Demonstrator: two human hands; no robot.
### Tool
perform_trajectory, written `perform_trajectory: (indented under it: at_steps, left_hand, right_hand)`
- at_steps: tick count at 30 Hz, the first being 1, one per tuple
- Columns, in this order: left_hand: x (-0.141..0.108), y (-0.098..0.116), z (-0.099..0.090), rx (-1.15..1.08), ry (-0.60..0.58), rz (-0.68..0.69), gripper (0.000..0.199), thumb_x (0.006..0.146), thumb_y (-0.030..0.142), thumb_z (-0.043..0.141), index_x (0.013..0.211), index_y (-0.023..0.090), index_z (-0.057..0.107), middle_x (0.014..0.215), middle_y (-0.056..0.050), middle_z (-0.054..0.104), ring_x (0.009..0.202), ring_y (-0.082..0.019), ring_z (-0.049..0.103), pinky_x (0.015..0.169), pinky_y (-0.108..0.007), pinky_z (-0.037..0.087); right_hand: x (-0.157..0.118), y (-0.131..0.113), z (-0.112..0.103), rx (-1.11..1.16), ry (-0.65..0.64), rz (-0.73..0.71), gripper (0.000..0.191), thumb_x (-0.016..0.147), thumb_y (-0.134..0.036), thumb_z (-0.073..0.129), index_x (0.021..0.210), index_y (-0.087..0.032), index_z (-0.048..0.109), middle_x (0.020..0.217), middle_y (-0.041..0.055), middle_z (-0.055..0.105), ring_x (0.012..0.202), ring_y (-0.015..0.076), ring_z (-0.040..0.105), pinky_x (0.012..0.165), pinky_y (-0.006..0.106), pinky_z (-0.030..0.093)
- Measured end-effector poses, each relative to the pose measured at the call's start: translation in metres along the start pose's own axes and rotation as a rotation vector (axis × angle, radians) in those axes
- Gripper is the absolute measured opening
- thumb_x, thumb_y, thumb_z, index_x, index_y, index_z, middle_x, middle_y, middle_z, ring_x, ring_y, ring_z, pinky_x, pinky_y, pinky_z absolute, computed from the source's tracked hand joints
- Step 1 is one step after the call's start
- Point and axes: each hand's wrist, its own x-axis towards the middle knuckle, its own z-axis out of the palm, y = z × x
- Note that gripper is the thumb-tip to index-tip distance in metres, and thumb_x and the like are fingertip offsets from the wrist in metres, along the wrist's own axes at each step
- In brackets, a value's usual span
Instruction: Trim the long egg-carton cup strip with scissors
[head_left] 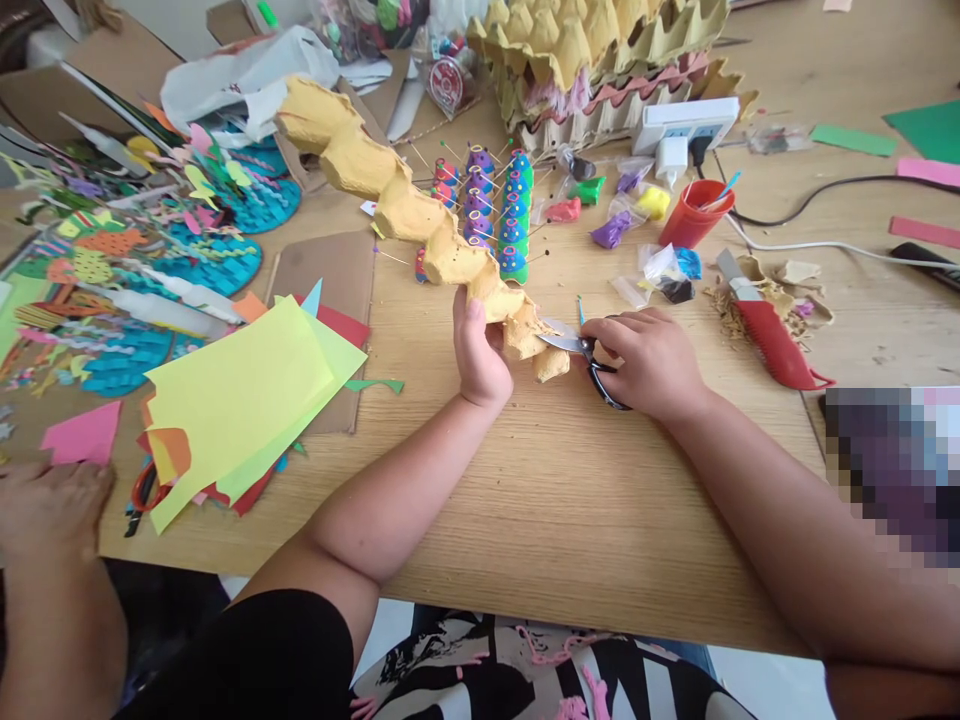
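A long, bumpy strip of egg carton slants across the middle of the table, from the far left down toward me. My left hand is closed around it near its lower end, thumb on the near side. In my right hand is a pair of scissors with dark handles. Their blades lie against the strip by its last cup, where the carton edge looks ragged. Beyond the strip stand painted egg-carton caterpillars, one green and blue, one purple and one red and blue, partly hidden.
Stacked egg trays stand at the back beside a white power strip. Right of them are a red cup, bagged clay and a red cutter. Coloured paper lies left. Another person's hand rests at the left edge.
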Motion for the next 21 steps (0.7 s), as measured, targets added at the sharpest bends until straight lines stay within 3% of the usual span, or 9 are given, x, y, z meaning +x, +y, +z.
perform_trajectory:
  at_steps: [5,8,12,15,18,21]
  left_hand:
    - [-0.001,0.006,0.003,-0.126,0.095,0.002,0.073,0.090,0.085,0.040,0.125,0.025,0.062,0.107,-0.008,0.077,0.105,-0.030,0.076,0.095,-0.049,0.059]
    - [-0.003,0.015,0.009,-0.201,0.111,-0.007,0.057,0.092,0.077,0.045,0.110,0.026,0.064,0.091,-0.005,0.074,0.094,-0.028,0.077,0.091,-0.046,0.061]
    - [-0.004,0.022,0.013,-0.340,0.097,0.000,0.042,0.092,0.067,0.053,0.100,0.027,0.063,0.085,-0.004,0.070,0.080,-0.023,0.072,0.083,-0.043,0.060]
    - [-0.003,0.020,0.011,-0.308,0.125,-0.007,0.047,0.092,0.070,0.051,0.108,0.027,0.063,0.090,-0.005,0.071,0.085,-0.025,0.072,0.087,-0.047,0.059]
    - [-0.001,0.018,0.009,-0.215,0.141,-0.023,0.063,0.094,0.079,0.040,0.125,0.029,0.062,0.102,-0.007,0.074,0.101,-0.031,0.072,0.093,-0.051,0.057]
    - [-0.002,0.020,0.010,-0.175,0.115,-0.037,0.074,0.093,0.084,0.033,0.135,0.028,0.058,0.100,-0.008,0.073,0.114,-0.035,0.072,0.097,-0.054,0.056]
  right_hand:
    - [0.001,0.000,0.001,0.001,0.008,-0.012,0.039,0.101,-0.051,0.050,0.107,-0.021,0.075,0.075,0.0052,0.073,0.073,0.0224,0.065,0.075,0.035,0.037]
    - [0.001,0.000,0.001,0.011,0.011,-0.015,0.043,0.102,-0.054,0.049,0.108,-0.021,0.075,0.072,0.0045,0.072,0.070,0.0215,0.064,0.073,0.035,0.035]
    - [0.001,0.000,0.000,0.016,-0.019,-0.011,0.044,0.102,-0.056,0.048,0.109,-0.022,0.075,0.070,0.0041,0.070,0.070,0.0212,0.063,0.073,0.035,0.034]
    - [0.000,0.001,0.000,0.022,-0.015,-0.009,0.042,0.102,-0.055,0.049,0.109,-0.023,0.074,0.070,0.0034,0.070,0.069,0.0213,0.063,0.074,0.035,0.034]
    - [0.000,0.001,0.000,0.022,-0.001,-0.007,0.042,0.102,-0.056,0.049,0.107,-0.023,0.074,0.071,0.0031,0.070,0.069,0.0208,0.063,0.073,0.034,0.034]
    - [0.000,0.001,0.000,0.010,-0.008,-0.004,0.043,0.102,-0.057,0.048,0.107,-0.023,0.075,0.071,0.0034,0.071,0.069,0.0209,0.063,0.074,0.035,0.035]
